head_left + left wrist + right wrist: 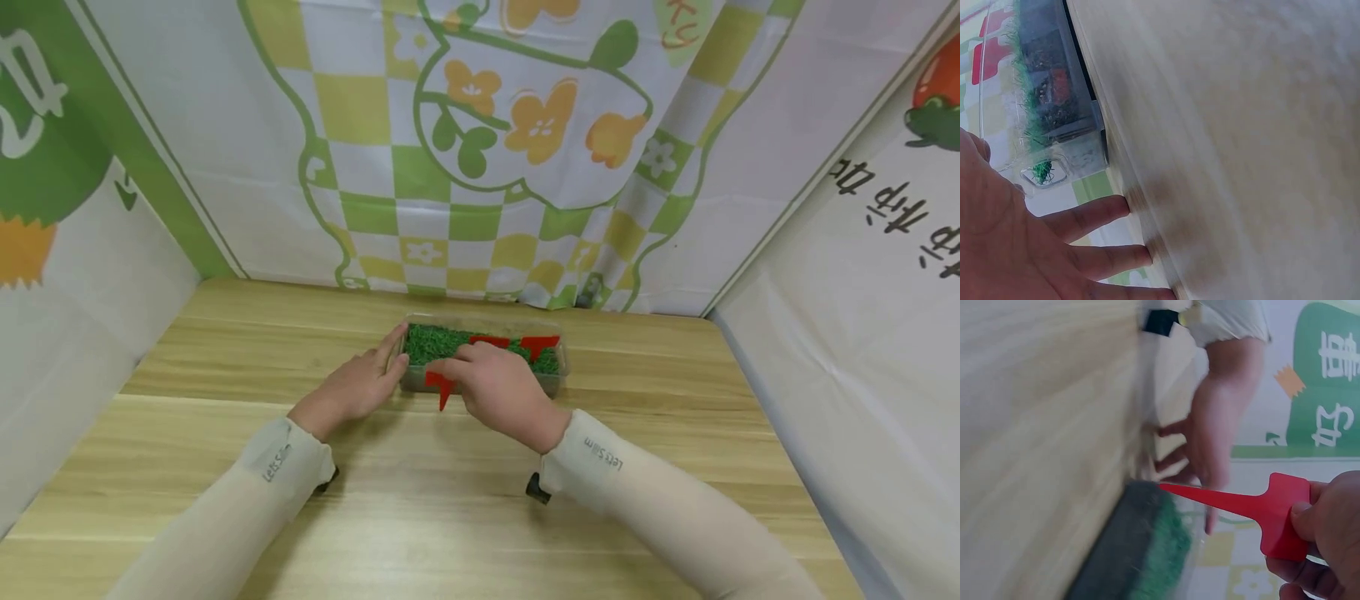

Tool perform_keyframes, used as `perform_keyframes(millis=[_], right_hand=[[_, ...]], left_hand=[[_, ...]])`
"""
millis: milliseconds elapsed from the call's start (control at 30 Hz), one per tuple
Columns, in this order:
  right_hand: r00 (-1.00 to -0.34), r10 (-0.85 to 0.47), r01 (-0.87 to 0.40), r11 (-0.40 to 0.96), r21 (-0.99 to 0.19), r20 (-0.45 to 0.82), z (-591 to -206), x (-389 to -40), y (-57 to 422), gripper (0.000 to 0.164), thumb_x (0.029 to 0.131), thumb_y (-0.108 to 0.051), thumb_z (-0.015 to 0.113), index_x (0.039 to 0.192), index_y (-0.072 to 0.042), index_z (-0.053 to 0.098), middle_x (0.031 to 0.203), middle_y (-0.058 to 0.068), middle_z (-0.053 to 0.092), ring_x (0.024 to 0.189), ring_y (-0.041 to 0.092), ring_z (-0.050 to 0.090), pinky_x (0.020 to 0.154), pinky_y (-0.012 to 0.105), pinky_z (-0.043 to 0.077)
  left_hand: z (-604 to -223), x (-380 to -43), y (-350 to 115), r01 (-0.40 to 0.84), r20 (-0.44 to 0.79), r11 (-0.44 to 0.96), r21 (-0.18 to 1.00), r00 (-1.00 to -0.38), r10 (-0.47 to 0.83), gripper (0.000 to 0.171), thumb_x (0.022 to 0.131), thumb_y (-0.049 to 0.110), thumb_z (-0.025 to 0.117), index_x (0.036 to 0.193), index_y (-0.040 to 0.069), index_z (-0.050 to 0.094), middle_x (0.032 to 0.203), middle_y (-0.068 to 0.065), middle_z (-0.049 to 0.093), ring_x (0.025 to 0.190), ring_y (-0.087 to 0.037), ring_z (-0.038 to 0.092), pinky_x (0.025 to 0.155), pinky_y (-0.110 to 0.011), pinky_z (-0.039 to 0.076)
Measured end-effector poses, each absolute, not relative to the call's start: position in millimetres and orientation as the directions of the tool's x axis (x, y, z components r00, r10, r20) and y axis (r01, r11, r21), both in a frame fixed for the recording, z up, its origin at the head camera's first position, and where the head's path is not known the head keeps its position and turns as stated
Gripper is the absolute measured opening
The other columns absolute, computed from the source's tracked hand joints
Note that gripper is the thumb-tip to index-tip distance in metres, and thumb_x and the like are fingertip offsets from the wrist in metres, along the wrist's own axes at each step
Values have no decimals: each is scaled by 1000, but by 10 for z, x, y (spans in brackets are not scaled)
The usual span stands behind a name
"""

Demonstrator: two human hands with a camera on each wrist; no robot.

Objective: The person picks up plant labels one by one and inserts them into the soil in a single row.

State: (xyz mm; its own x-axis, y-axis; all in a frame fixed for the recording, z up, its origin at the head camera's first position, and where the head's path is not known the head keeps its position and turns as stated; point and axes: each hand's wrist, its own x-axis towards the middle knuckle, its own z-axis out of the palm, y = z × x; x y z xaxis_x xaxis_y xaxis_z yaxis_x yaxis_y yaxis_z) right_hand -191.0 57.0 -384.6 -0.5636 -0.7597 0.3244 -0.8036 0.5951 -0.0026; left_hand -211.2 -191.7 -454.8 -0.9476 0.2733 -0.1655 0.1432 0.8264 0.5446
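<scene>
A clear plastic box [552,385] holds green artificial-looking grass [435,342] over a dark layer. My left hand [362,385] rests at its left end, thumb and index by the rim; in the left wrist view the other fingers [1094,215] extend straight to the tabletop. Between thumb and fingers my right hand [504,390] pinches a red T-shaped plant label [1282,515], its pointed end directed down, above the front left part of the box. Two more red labels stand in the grass, one at the right [542,344] and another [489,341] partly behind my right hand.
The box stands near the back of the wooden table [420,517]. Behind it hangs a checked, flowered cloth [480,217]; printed white cloth panels [847,350] flank both sides. A dark strap end [537,489] sticks out under the right sleeve.
</scene>
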Motion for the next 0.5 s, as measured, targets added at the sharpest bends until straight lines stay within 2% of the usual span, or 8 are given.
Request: perform_keyframes(millis=[100,200,300,500], right_hand=[[-566,-743,-801,598,-24,358,-3776,-2001,573,44,94,2,58,127,-25,70,92,-5,68,73,11,63,50,19,42],[-585,-712,-791,606,-80,389,-3718,-2105,572,40,96,0,58,127,-23,70,93,-4,69,70,10,63,50,19,42],[-600,-684,-780,616,-112,416,-3675,-2197,562,35,99,-4,57,127,-22,70,98,-3,71,77,12,66,56,22,49],[-588,-686,-780,622,-75,429,-3667,-2327,528,35,99,-5,56,128,-21,70,101,-2,72,86,16,67,71,29,57]], left_hand=[[-4550,-2111,-1919,142,-163,829,541,-949,269,64,107,56,15,160,35,-12,158,-23,33,142,-55,31,120,-65,14],[-4546,-2110,-1919,145,-159,832,535,-950,268,64,107,56,15,161,34,-12,159,-23,30,142,-55,31,120,-64,14],[-4547,-2102,-1917,148,-155,836,528,-951,267,64,107,56,15,160,34,-12,160,-23,29,142,-55,30,120,-64,15],[-4534,-2074,-1911,140,-159,829,542,-951,265,63,106,56,15,160,35,-11,161,-20,28,143,-54,28,120,-64,14]])
